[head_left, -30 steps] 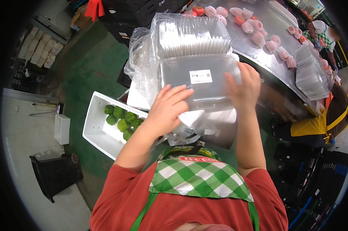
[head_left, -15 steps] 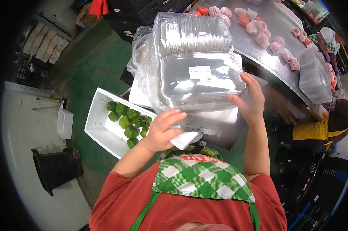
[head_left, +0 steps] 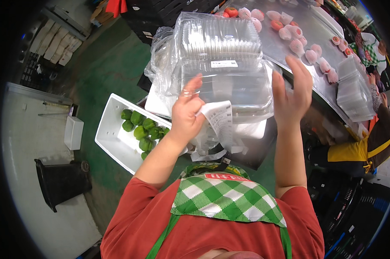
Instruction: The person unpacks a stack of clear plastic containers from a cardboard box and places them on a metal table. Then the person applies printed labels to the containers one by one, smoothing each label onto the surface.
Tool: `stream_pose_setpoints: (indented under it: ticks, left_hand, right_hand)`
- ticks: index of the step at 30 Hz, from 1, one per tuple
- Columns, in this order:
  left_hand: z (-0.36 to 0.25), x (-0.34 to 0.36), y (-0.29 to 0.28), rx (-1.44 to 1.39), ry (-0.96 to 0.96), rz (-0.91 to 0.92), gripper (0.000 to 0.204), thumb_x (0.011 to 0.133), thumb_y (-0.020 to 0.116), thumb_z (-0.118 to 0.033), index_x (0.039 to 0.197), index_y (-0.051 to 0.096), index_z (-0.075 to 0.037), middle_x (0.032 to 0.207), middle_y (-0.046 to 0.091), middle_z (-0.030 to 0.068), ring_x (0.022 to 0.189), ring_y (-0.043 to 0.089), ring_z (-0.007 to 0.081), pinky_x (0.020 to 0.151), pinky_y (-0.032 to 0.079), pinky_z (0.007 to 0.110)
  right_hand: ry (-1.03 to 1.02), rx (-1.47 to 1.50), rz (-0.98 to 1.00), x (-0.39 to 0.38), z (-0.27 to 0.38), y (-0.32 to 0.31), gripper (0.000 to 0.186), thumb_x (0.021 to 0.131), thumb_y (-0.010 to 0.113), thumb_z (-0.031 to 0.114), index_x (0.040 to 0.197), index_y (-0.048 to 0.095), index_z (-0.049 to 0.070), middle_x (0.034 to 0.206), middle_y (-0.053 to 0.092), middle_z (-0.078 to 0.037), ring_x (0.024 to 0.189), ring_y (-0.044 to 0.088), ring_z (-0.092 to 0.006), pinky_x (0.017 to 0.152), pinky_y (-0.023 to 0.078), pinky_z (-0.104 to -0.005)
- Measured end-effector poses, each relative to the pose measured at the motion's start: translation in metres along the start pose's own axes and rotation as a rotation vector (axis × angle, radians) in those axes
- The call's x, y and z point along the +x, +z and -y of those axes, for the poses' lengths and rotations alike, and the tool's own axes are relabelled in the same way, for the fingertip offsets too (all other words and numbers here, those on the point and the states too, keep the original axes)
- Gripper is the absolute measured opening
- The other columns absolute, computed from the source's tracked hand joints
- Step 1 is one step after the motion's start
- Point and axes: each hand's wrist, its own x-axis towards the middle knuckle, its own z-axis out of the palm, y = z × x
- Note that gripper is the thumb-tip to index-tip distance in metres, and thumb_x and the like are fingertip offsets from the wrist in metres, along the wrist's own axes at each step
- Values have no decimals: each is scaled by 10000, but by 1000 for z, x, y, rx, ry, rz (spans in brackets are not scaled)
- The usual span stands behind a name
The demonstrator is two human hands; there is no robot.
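Observation:
My left hand (head_left: 188,113) pinches a curling strip of white printed labels (head_left: 220,118), which hangs down in front of the clear plastic containers. My right hand (head_left: 293,93) is open, fingers raised and apart, beside the right edge of the nearest container stack (head_left: 246,88). A white label (head_left: 224,64) shows near the far side of that stack. Behind it, a row of nested clear containers (head_left: 220,36) sits in a crumpled clear plastic bag (head_left: 160,64). A white foam box (head_left: 110,129) holding several green bell peppers (head_left: 140,132) stands at the left.
A metal table (head_left: 285,52) at the far right carries fruit in pink foam nets (head_left: 296,46) and a stack of clear containers (head_left: 353,93). Co-workers stand beyond it, one in a yellow apron (head_left: 349,154). Black crates (head_left: 160,15) stand behind; a black bin (head_left: 63,183) is at the left.
My left hand has risen, and the label strip has swung into fuller view. My right hand has left the container's edge and moved up and right. The white label now appears farther back.

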Motion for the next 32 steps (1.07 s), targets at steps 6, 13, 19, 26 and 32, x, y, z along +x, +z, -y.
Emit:
stream_pose_setpoints:
  ticks: [6, 13, 19, 26, 32]
  left_hand:
    - [15, 4, -4, -60, -7, -42, 73, 752, 695, -5, 723, 629, 4, 1439, 513, 236, 1229, 581, 361, 925, 500, 370]
    - [-3, 16, -3, 64, 37, -36, 109, 747, 778, -85, 822, 703, -60, 1368, 575, 199, 1201, 601, 346, 904, 501, 380]
    - [-2, 28, -10, 188, 245, 88, 147, 737, 790, -206, 844, 733, -123, 1321, 632, 103, 1201, 586, 347, 976, 429, 430]
    - [1, 31, -13, 280, 242, 79, 118, 731, 769, -207, 734, 706, -107, 1392, 587, 120, 1276, 522, 365, 1023, 389, 445]
    - [12, 30, -30, 253, 281, 140, 85, 698, 763, -161, 721, 702, -107, 1458, 521, 176, 1316, 488, 384, 1074, 355, 458]
  right_hand:
    - [213, 470, 360, -48, 56, 12, 284, 843, 771, 94, 1094, 684, -10, 1003, 704, -123, 863, 679, -227, 783, 544, -324]
    - [769, 924, 575, -68, 47, 36, 198, 883, 728, 28, 1075, 700, -9, 951, 698, -85, 852, 667, -121, 776, 542, -261]
    - [345, 545, 495, -59, 49, 30, 158, 848, 734, -8, 1002, 707, 18, 982, 708, -89, 870, 683, -170, 743, 535, -265]
    - [87, 431, 372, -40, 43, 29, 90, 866, 702, -10, 949, 678, 15, 937, 695, -89, 843, 660, -185, 756, 513, -270]
    - [746, 605, 328, -32, -11, 40, 97, 985, 620, 81, 1041, 667, 18, 842, 680, -23, 718, 587, -54, 649, 515, -198]
